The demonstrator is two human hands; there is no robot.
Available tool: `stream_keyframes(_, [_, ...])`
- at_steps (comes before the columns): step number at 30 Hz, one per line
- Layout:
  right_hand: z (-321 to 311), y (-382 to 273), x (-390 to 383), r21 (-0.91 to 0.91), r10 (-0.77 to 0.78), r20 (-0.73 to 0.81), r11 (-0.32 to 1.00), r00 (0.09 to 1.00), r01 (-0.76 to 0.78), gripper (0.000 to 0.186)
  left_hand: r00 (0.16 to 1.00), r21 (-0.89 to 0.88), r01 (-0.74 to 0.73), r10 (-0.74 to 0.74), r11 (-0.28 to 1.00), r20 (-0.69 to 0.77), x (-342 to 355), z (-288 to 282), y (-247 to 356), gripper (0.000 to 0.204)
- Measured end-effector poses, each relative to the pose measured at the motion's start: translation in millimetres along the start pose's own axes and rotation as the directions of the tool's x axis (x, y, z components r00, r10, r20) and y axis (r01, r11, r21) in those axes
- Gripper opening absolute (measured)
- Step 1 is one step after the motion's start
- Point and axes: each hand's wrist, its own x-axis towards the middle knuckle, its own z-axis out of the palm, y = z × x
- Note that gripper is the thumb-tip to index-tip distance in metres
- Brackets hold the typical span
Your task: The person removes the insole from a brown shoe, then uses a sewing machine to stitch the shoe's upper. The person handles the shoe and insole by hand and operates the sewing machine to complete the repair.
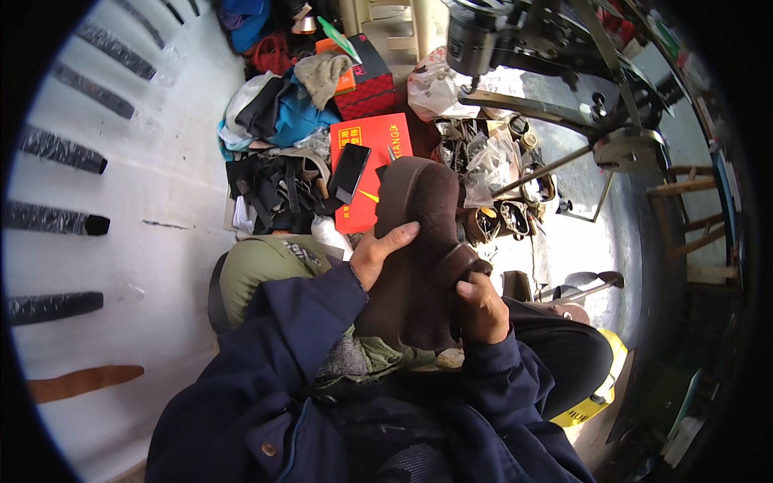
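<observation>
Shoe in dark brown, fuzzy suede-look material (435, 201) is held up in front of the person's body, right between the two hands. Left hand (380, 255) grips the edge with the chunky brown sole (394, 189), thumb on top; right hand (483, 310) is closed near the brown strap (456, 262), though most of its fingers are hidden. Gripping both sides probably keeps it steady. Black rectangular phone (351, 171) rests on the flat red cardboard box (380, 133) beyond, handy I guess.
</observation>
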Motion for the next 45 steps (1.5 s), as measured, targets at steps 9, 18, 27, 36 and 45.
stream_keyframes(9, [34,-57,-42,-0.544,-0.349,0.521,0.568,0.779,0.618,0.058,0.959,-0.404,0.060,0.060,0.913,0.277,5,-36,-3,0.067])
stream_keyframes(18, [24,-69,-60,-0.486,-0.586,0.018,0.703,0.810,0.520,0.027,0.937,-0.261,0.040,0.054,0.964,0.344,1,-29,5,0.064])
stream_keyframes(27, [9,-17,-19,-0.831,-0.282,-0.004,0.535,0.959,0.154,0.030,1.000,-0.043,-0.008,0.009,0.999,0.024,-6,0,3,0.064])
stream_keyframes(36, [-5,32,8,-0.911,-0.441,0.124,0.306,0.889,0.278,0.043,0.991,0.308,-0.134,0.126,0.942,0.044,-3,6,5,0.056])
stream_keyframes(45, [-18,45,24,-0.791,-0.532,0.355,0.268,0.769,0.551,0.031,0.978,0.427,-0.199,0.207,0.882,0.029,-10,15,9,0.053])
